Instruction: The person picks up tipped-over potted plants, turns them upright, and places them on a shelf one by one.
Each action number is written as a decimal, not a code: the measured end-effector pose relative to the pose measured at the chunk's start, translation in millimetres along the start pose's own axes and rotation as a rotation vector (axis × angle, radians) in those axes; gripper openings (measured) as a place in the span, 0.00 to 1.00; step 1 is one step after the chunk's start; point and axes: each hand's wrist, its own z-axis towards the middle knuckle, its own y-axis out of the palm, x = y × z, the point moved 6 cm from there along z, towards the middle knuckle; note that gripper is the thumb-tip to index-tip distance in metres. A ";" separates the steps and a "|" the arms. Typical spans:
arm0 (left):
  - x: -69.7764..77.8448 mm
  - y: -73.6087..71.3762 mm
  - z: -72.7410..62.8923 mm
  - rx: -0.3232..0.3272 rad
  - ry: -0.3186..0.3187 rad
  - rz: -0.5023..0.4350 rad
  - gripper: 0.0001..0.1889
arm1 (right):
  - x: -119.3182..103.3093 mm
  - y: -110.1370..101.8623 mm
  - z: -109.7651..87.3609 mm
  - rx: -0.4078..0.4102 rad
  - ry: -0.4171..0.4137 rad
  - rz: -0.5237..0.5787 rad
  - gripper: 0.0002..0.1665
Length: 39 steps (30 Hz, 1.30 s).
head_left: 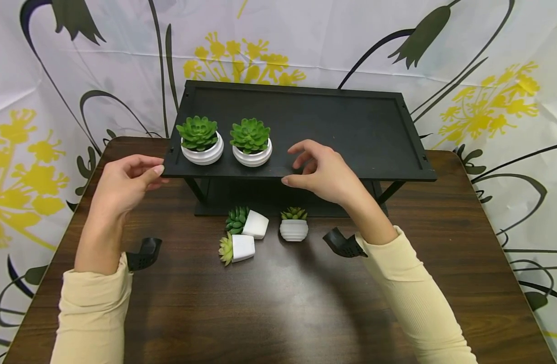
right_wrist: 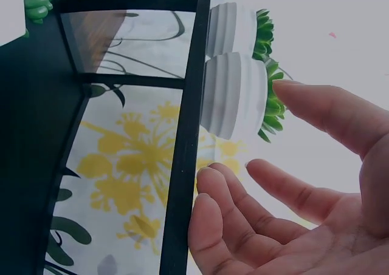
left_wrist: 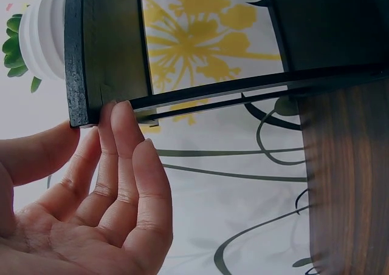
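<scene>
A black two-tier shelf [head_left: 333, 131] stands on the brown table. My left hand [head_left: 124, 184] pinches its front left corner, thumb at the edge and fingertips [left_wrist: 124, 114] against the underside. Two green succulents in ridged white pots, one at the left end [head_left: 201, 155] and one beside it [head_left: 252, 157], stand upright on the top board. To the right of the second pot my right hand [head_left: 326, 172] hovers at the front edge, fingers loosely bent around nothing. In the right wrist view its thumb [right_wrist: 322, 108] appears close to the nearer plant [right_wrist: 234, 96], apparently without gripping it.
In front of the shelf, two small succulents in white pots [head_left: 256, 225] [head_left: 243, 247] lie on their sides. Another in a ridged grey-white pot [head_left: 294, 230] sits right of them. A flower-patterned cloth [head_left: 306, 30] hangs behind the table [head_left: 242, 313]. Black wrist mounts [head_left: 344, 243] project from both sleeves.
</scene>
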 end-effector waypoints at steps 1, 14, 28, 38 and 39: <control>-0.1 0.0 0.2 -0.001 0.001 0.000 0.15 | 1.2 0.0 -2.0 0.001 -0.002 0.000 0.29; -0.8 -0.1 0.4 -0.001 -0.002 0.000 0.15 | 13.7 3.0 -23.7 0.013 -0.055 0.028 0.25; -1.0 0.6 1.1 -0.003 -0.001 0.005 0.16 | 45.3 19.7 -33.4 0.012 -0.005 0.038 0.19; -1.4 0.3 2.0 -0.003 -0.001 0.003 0.15 | 80.1 39.8 -31.7 -0.020 0.081 0.043 0.21; -1.5 0.3 2.3 -0.004 -0.003 0.004 0.15 | 84.1 41.8 -31.1 -0.023 0.092 0.039 0.22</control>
